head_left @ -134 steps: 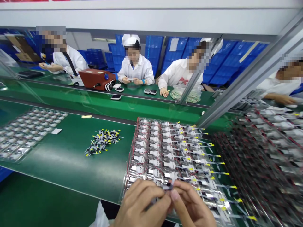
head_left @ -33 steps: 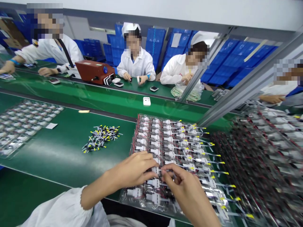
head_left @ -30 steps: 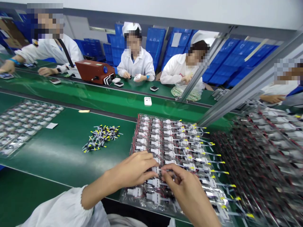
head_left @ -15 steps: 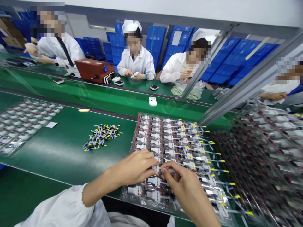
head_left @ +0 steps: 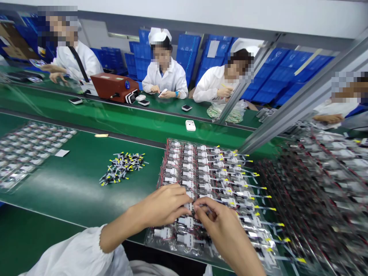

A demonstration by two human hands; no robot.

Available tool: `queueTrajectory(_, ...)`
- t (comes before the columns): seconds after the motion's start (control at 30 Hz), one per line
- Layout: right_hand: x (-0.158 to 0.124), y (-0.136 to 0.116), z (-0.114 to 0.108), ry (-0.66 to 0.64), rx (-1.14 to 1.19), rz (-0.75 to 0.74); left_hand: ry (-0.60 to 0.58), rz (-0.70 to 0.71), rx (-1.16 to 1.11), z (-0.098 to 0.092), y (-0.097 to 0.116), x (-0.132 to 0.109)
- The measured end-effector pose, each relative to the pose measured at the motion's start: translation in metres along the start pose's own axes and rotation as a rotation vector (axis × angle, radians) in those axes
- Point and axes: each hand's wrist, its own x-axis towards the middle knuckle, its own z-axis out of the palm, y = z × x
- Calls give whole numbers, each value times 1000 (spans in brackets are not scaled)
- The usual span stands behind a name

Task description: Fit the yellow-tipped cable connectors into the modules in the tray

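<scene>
My left hand (head_left: 162, 207) and my right hand (head_left: 221, 230) meet over a clear plastic tray (head_left: 161, 239) of small battery modules with red wires, white connector blocks and yellow-tipped leads. Fingertips of both hands pinch a small dark connector (head_left: 193, 209) at one module in the tray's near rows. My hands hide the modules directly beneath them. To the left, a loose heap of short black and grey leads with yellow tips (head_left: 122, 168) lies on the green belt (head_left: 77, 195), out of reach of either hand.
A tray of silver cells (head_left: 31, 153) lies at the left; a blurred stack of wired trays (head_left: 313, 191) fills the right. Beyond an aluminium frame bar (head_left: 287, 103), co-workers sit at a second green belt with a red-brown machine (head_left: 112, 88) and blue crates (head_left: 186, 50).
Since the oldest frame my hands have moved further up the tray. Over the last second they barely moved, while a white device on the far belt slid to the right.
</scene>
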Motion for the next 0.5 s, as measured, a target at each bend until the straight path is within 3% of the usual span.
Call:
queueTrajectory(0.33, 1, 4, 9, 5, -46, -48, -23, -8, 101, -3, 6, -1)
queueTrajectory(0.5, -1, 15, 11, 158, -85, -18, -55, -60, 192, -2, 13, -4)
